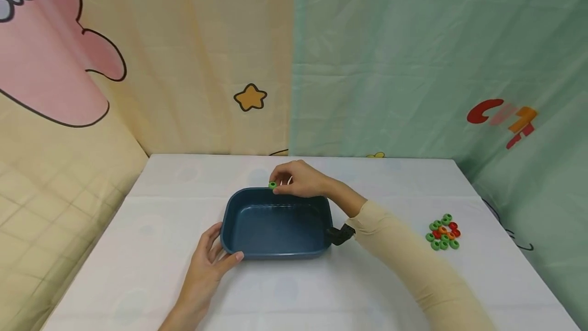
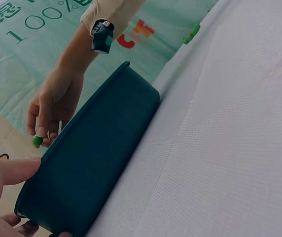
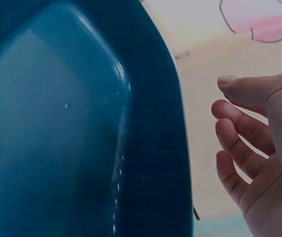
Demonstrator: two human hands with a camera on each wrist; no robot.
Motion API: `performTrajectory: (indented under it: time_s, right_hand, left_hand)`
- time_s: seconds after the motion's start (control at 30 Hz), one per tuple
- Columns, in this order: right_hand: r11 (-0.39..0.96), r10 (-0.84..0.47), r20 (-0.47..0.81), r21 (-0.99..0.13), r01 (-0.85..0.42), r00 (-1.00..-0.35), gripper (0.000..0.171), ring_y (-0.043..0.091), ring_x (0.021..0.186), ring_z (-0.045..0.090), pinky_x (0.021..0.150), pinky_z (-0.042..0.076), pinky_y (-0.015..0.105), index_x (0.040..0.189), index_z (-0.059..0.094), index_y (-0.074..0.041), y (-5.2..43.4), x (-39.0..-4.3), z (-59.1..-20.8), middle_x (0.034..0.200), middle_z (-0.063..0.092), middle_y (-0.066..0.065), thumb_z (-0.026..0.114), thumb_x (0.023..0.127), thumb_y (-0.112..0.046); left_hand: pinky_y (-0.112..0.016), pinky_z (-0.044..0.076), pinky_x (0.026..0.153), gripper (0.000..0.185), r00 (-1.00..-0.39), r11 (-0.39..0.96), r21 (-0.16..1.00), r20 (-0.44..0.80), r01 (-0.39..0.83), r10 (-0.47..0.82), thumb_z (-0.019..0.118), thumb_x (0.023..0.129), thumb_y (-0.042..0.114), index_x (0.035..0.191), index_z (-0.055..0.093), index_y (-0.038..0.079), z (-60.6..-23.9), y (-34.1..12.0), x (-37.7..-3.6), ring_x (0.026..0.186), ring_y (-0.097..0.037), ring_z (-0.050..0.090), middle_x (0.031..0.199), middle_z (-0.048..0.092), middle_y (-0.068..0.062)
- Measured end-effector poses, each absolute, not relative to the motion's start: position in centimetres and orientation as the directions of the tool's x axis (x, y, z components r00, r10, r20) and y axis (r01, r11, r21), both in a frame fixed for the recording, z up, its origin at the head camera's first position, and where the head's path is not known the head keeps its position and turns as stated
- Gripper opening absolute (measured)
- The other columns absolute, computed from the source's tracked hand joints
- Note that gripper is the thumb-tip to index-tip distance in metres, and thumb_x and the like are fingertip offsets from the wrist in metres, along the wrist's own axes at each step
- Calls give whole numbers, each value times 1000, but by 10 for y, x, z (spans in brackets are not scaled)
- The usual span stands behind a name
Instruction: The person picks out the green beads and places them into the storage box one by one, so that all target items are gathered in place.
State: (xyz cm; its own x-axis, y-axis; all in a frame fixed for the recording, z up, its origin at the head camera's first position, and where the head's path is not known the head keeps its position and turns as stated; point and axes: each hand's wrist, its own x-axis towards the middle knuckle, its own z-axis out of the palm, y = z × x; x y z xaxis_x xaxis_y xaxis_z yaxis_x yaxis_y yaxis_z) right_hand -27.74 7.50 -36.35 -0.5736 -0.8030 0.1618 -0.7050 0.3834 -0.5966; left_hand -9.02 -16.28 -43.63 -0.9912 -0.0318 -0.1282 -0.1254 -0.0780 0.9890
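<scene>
Cartoon curtains are hanging behind a white table (image 1: 138, 269). The right hand (image 1: 298, 179) is pinching a green ring (image 1: 273, 185) over the far rim of the blue tray (image 1: 275, 254), mid-table. The left hand (image 1: 206, 264) is gripping the tray's near-left corner, probably steadying it. More rings (image 1: 443, 232) are sitting near the right edge. Curtain writing's mostly cut off, "100%" readable.

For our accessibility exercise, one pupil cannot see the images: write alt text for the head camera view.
A person's right hand pinches a small green ring above the far rim of an empty dark blue tray on a white table, while the left hand holds the tray's near left corner. A cluster of green, red and orange rings lies to the right.
</scene>
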Motion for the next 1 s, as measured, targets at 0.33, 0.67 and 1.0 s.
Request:
performTrajectory:
  time_s: [0.33,0.67,1.0]
  right_hand:
    - [345,-854,134,-576,-741,-502,13,2,76,57,70,49,18,98,66,-15,41,-275,-364,83,62,-10,68,86,-19]
    - [345,-861,132,-558,-755,-491,19,2,83,58,77,49,18,102,67,-12,24,-276,-367,92,64,-6,68,86,-21]
    - [372,-837,140,-562,-739,-529,26,3,83,58,76,49,19,107,66,-6,36,-278,-375,100,66,5,69,86,-21]
  left_hand:
    - [-20,43,92,84,-993,-62,992,-116,-113,-37,76,76,7,142,25,20,-437,-165,-92,129,-22,34,145,25,2]
    - [-20,43,91,84,-993,-81,991,-112,-109,-35,76,77,5,142,25,19,-437,-165,-93,130,-22,33,146,25,0]
    - [-20,43,92,84,-994,-75,992,-102,-100,-26,76,77,6,142,25,18,-439,-164,-93,130,-24,33,145,25,-2]
